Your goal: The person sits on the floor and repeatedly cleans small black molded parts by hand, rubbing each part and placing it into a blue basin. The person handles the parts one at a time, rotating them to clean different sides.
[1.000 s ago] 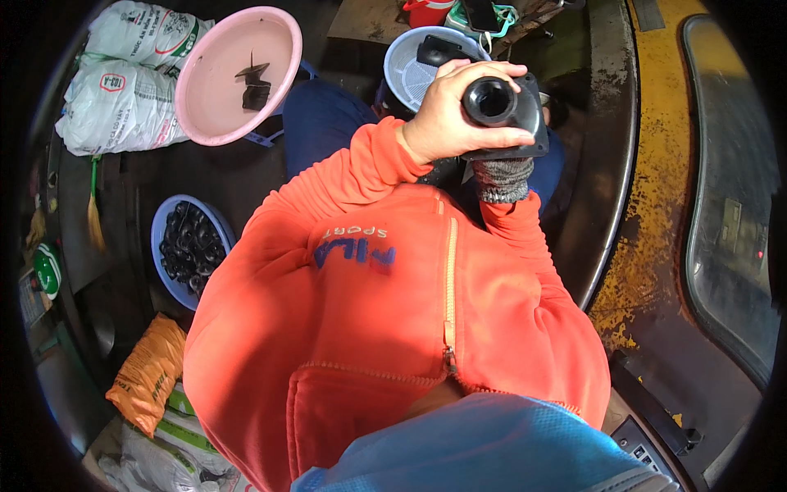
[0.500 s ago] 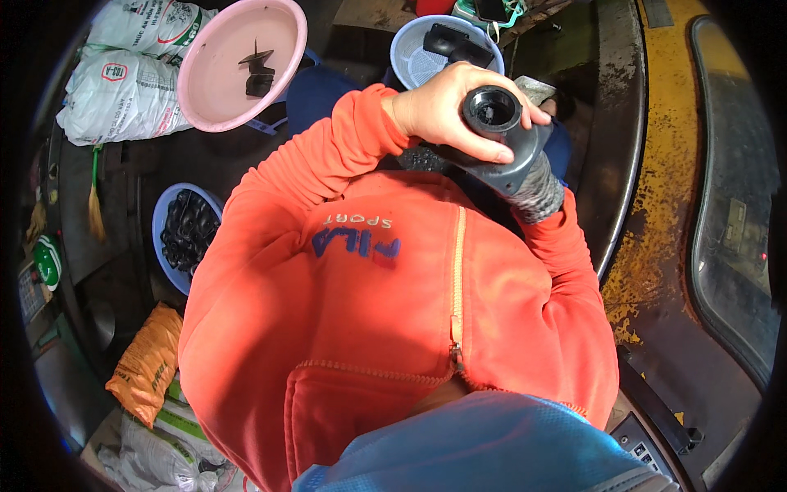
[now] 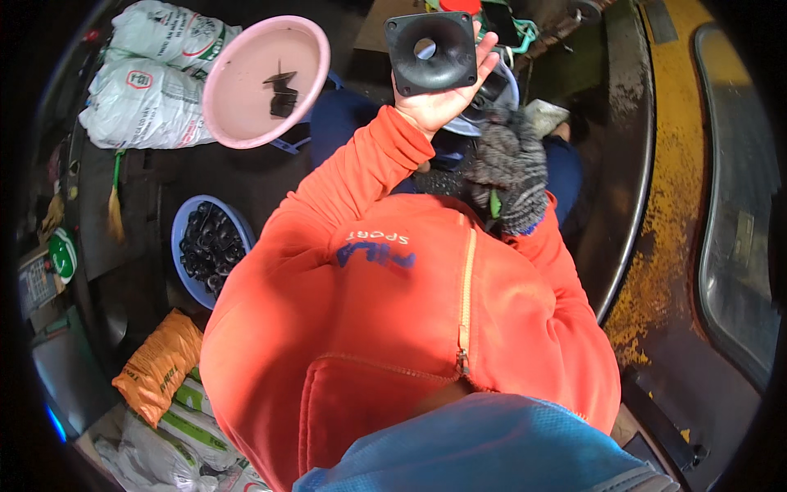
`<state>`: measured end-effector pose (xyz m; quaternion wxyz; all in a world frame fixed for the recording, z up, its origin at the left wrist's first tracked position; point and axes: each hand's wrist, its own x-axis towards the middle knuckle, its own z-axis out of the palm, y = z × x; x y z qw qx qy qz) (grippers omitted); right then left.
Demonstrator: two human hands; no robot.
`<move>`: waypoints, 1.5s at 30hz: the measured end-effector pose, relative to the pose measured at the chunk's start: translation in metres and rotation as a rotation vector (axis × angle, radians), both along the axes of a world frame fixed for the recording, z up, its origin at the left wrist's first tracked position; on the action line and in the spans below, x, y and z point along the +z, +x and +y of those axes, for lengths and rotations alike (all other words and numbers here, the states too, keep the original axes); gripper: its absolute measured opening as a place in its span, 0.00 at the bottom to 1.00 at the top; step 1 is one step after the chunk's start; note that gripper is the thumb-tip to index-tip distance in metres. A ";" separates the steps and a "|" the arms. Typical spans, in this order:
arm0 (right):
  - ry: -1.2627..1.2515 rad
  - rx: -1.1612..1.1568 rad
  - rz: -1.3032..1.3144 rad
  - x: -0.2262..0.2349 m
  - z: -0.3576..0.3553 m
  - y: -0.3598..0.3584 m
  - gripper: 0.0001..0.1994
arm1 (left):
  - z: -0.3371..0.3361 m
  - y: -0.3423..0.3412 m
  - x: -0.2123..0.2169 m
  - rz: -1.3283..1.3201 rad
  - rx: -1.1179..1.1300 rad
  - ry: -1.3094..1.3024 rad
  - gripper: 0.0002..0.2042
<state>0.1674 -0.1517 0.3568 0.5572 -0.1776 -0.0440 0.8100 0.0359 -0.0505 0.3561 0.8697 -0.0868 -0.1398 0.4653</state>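
Observation:
My bare left hand (image 3: 434, 107) is raised at the top middle, holding a black plastic horn flare (image 3: 402, 74). The flare has a square flange with corner holes and a round opening in its centre. Some fingers show past its right edge. My right hand (image 3: 504, 152), in a grey knitted glove with a green patch near the cuff, is lower and to the right, apart from the flare. It is beside a blue-purple basin (image 3: 514, 86) with black parts in it, partly hidden behind my hands. The gloved fingertips blend into the dark parts, so their grip is unclear.
A pink basin (image 3: 215, 123) with a few dark pieces stands at the upper left. Below it, a blue basin (image 3: 182, 262) holds many black parts. White sacks (image 3: 139, 115) and an orange bag (image 3: 160, 365) line the left. A rusty yellow machine panel (image 3: 656, 238) rises on the right.
The flare, held close by both hands before, is now raised in my left hand with its square face in view. My right hand has let go and drawn away from it.

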 end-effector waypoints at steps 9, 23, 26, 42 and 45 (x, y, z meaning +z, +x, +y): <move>0.101 -0.220 -0.708 0.007 0.007 0.017 0.17 | -0.001 -0.003 -0.015 1.061 0.206 0.301 0.23; 0.310 -0.267 -1.387 -0.007 0.023 0.026 0.22 | -0.010 -0.016 -0.026 0.322 -0.519 0.353 0.33; 0.315 -0.334 -1.594 -0.008 0.022 0.041 0.17 | -0.010 -0.021 -0.033 0.514 -0.484 0.212 0.31; 1.028 -0.026 -2.178 -0.004 0.014 0.050 0.16 | 0.005 -0.028 -0.030 0.673 -0.390 0.297 0.33; 1.073 -0.064 -2.162 -0.014 0.014 0.049 0.16 | 0.006 -0.028 -0.027 0.713 -0.299 0.291 0.32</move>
